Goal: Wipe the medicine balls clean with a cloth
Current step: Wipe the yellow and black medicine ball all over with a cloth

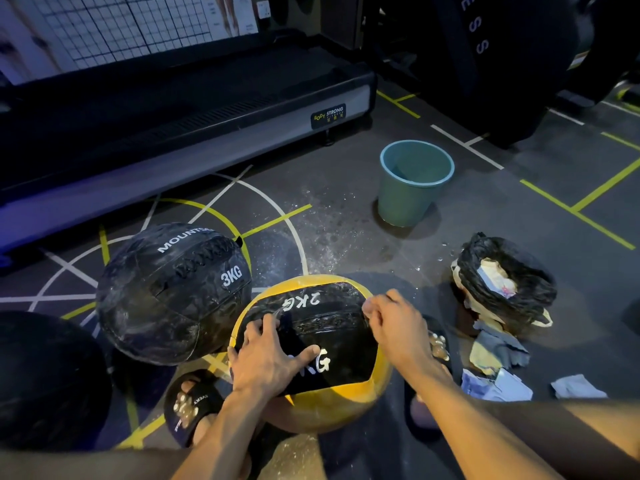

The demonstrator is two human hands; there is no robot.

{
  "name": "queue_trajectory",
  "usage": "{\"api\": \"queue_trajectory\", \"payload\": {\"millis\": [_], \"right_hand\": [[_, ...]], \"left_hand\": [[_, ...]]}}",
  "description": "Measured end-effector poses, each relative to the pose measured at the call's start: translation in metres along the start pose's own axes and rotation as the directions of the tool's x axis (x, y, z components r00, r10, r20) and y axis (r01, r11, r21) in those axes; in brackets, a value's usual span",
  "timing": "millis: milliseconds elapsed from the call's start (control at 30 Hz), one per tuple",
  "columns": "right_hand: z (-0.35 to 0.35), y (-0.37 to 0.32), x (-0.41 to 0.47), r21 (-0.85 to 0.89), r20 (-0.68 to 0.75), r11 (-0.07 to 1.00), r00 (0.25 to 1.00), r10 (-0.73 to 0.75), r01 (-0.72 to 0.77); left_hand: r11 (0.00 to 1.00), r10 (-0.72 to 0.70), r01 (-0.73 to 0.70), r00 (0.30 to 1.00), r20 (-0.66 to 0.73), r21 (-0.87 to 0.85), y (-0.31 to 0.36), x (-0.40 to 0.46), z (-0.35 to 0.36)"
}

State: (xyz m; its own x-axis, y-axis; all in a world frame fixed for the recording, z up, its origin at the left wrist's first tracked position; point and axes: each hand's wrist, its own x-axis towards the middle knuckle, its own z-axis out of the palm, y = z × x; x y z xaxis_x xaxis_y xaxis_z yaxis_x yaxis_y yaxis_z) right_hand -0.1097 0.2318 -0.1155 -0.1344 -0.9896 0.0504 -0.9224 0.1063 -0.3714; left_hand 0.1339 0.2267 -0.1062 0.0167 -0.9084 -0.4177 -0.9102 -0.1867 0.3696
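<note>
A yellow and black medicine ball marked 2KG [346,407] sits on the floor between my feet. My left hand [270,358] lies flat on its black panel with the fingers spread. My right hand [391,323] is at the ball's upper right edge, fingers curled and pinching at the surface there; what they pinch is too small to tell. A black ball marked 3KG [173,292] rests just left of it, touching it. Part of another dark ball [45,375] shows at the far left. Neither hand holds a cloth; crumpled pale rags [495,384] lie on the floor to the right.
A teal bucket [414,181] stands behind the balls, with water splashes on the floor near it. A black bag of rubbish [502,282] sits at the right. A treadmill base [207,109] runs along the back left. My sandalled feet [192,407] flank the 2KG ball.
</note>
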Motion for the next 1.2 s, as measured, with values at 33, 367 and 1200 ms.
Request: {"api": "queue_trajectory", "payload": {"millis": [33,367,1200], "right_hand": [[0.0,0.0,-0.001,0.007,0.006,1.0,1.0,0.022,-0.022],[0.004,-0.002,0.004,0.209,-0.023,0.968,0.989,0.144,-0.137],[0.005,-0.048,0.015,0.093,0.075,0.996,0.997,0.005,-0.012]], "left_hand": [[1.0,0.008,-0.008,1.0,-0.005,0.007,0.001,0.0,0.001],[0.997,0.03,-0.03,1.0,-0.006,0.073,0.003,-0.004,0.005],[0.99,0.04,-0.036,0.999,-0.031,0.138,0.001,-0.007,0.012]]}}
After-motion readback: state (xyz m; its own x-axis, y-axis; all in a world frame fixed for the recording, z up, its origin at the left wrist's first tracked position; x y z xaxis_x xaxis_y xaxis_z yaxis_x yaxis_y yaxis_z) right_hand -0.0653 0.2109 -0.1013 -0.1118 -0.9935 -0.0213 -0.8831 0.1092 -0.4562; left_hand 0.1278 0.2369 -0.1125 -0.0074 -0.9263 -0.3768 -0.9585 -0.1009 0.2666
